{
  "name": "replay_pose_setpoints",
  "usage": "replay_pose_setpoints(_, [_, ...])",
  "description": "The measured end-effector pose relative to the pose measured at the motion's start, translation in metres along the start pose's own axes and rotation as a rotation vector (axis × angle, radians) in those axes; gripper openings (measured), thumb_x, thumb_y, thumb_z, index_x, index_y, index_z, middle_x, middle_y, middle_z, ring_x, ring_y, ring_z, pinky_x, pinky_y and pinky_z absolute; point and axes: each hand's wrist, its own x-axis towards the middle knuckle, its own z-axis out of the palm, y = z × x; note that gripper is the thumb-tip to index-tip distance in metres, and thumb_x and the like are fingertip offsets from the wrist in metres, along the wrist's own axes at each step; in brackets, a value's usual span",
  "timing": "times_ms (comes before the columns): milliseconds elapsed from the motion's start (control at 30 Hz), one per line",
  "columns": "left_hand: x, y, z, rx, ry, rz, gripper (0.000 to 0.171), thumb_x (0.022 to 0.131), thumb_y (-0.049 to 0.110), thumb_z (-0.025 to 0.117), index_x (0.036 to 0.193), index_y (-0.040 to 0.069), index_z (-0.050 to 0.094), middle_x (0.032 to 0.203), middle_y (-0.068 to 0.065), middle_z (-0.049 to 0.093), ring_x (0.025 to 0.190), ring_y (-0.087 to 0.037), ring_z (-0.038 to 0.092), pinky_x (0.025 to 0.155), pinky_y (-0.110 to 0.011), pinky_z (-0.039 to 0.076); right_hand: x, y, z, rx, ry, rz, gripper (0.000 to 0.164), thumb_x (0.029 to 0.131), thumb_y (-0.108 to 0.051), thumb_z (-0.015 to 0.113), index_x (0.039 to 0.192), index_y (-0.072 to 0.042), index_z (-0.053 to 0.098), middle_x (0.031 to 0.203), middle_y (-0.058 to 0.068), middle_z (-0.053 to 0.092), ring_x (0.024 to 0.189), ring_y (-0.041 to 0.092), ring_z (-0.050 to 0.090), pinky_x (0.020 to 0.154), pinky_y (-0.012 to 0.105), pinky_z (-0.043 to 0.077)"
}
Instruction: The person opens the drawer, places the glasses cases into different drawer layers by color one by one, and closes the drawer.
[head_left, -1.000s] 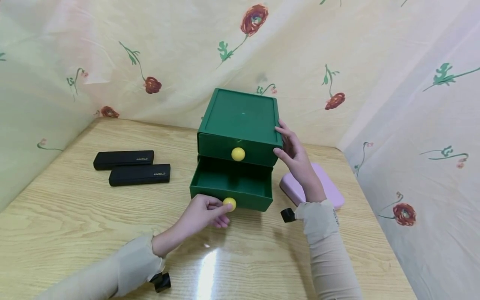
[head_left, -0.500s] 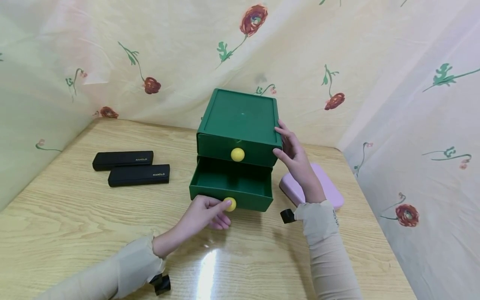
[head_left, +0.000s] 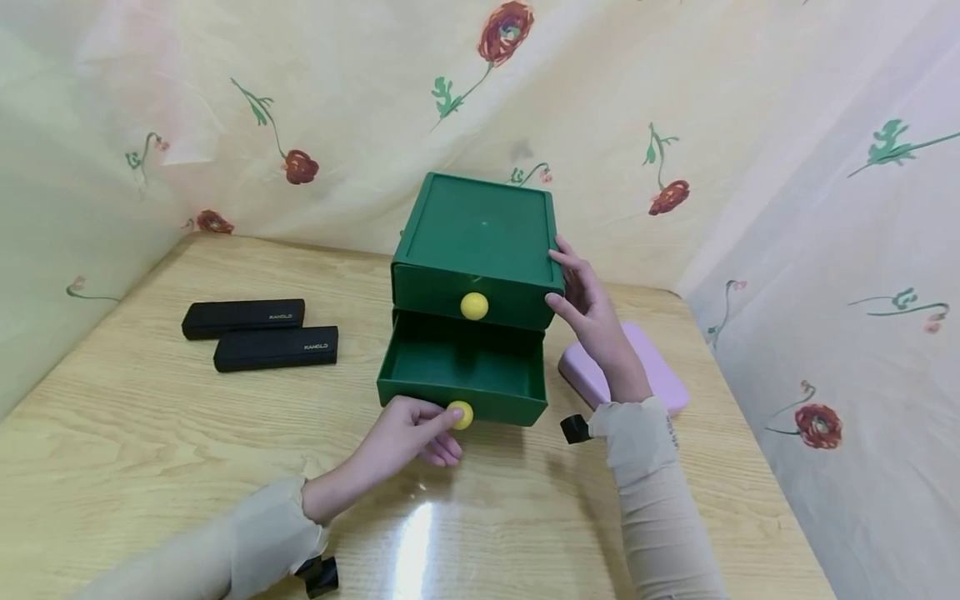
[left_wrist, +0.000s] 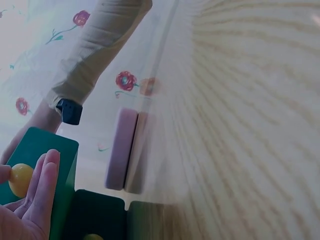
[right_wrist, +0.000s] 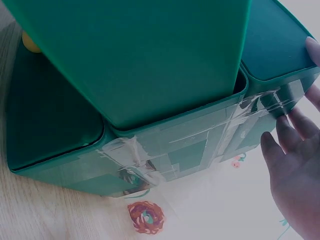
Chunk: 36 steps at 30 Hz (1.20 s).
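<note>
A green drawer cabinet [head_left: 483, 229] with round yellow knobs stands mid-table. Its middle drawer [head_left: 468, 367] is pulled out, and the part of its inside that shows holds nothing. My left hand [head_left: 405, 433] pinches that drawer's yellow knob [head_left: 460, 414] between thumb and fingers; the other fingers extend below it. In the left wrist view, the bottom drawer [left_wrist: 97, 215] is closed under the pulled-out one. My right hand [head_left: 596, 321] rests against the cabinet's upper right side, thumb at the front corner and fingers spread; the right wrist view shows these fingers [right_wrist: 295, 131] fairly straight.
Two black cases [head_left: 243, 318] with small lettering lie on the table [head_left: 172, 450] at left, one partly against the other. A lilac box [head_left: 652, 371] lies to the right, partly behind my right wrist. Flowered cloth [head_left: 360, 100] hangs behind and at the sides.
The middle drawer has come slightly further out towards me, with my left hand still on its knob. My right hand stays against the cabinet. The head view has shifted a little.
</note>
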Motion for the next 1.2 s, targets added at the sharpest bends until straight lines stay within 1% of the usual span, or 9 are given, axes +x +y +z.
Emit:
replay_pose_setpoints(233, [-0.006,-0.003,0.003,0.005,0.003,-0.017,0.045,0.096,0.031,0.061,0.103,-0.013,0.067,0.077,-0.018,0.073,0.065,-0.016,0.071,0.063,-0.031,0.06,-0.001,0.001,0.0,-0.005,-0.001,0.018,0.051,0.1,-0.007,0.048,0.149,-0.015,0.033,0.163,-0.012,0.014,0.152,0.015,0.012,0.121,0.052,0.017])
replay_pose_setpoints(533, [-0.013,-0.004,0.002,0.015,-0.014,-0.024,0.048,0.095,0.034,0.061,0.104,-0.012,0.067,0.078,-0.018,0.073,0.066,-0.018,0.072,0.063,-0.031,0.06,-0.001,0.001,0.0,0.002,-0.002,0.011,0.051,0.1,-0.006,0.048,0.148,-0.013,0.033,0.163,-0.011,0.015,0.152,0.014,0.013,0.121,0.05,0.017])
replay_pose_setpoints(800, [-0.021,-0.004,0.002,0.004,-0.024,-0.056,0.045,0.095,0.031,0.062,0.106,-0.012,0.066,0.079,-0.018,0.073,0.068,-0.019,0.072,0.064,-0.033,0.06,0.0,0.002,0.0,0.003,-0.001,0.005,0.051,0.1,-0.006,0.049,0.148,-0.013,0.034,0.163,-0.01,0.016,0.152,0.014,0.013,0.121,0.05,0.016])
replay_pose_setpoints(1000, [-0.024,-0.004,0.002,0.001,-0.025,-0.061,0.045,0.095,0.031,0.062,0.107,-0.013,0.066,0.078,-0.019,0.073,0.068,-0.019,0.072,0.064,-0.032,0.06,0.0,0.003,0.0,0.003,-0.002,0.0,0.05,0.1,-0.006,0.048,0.148,-0.013,0.034,0.163,-0.01,0.015,0.152,0.014,0.013,0.122,0.048,0.015])
replay_pose_setpoints(1200, [-0.028,-0.003,0.001,-0.002,-0.03,-0.069,0.044,0.094,0.03,0.063,0.106,-0.012,0.066,0.078,-0.019,0.073,0.067,-0.018,0.072,0.064,-0.034,0.06,0.0,0.002,-0.001,-0.001,-0.003,0.003,0.051,0.1,-0.008,0.049,0.148,-0.014,0.034,0.163,-0.009,0.015,0.152,0.014,0.012,0.122,0.048,0.016])
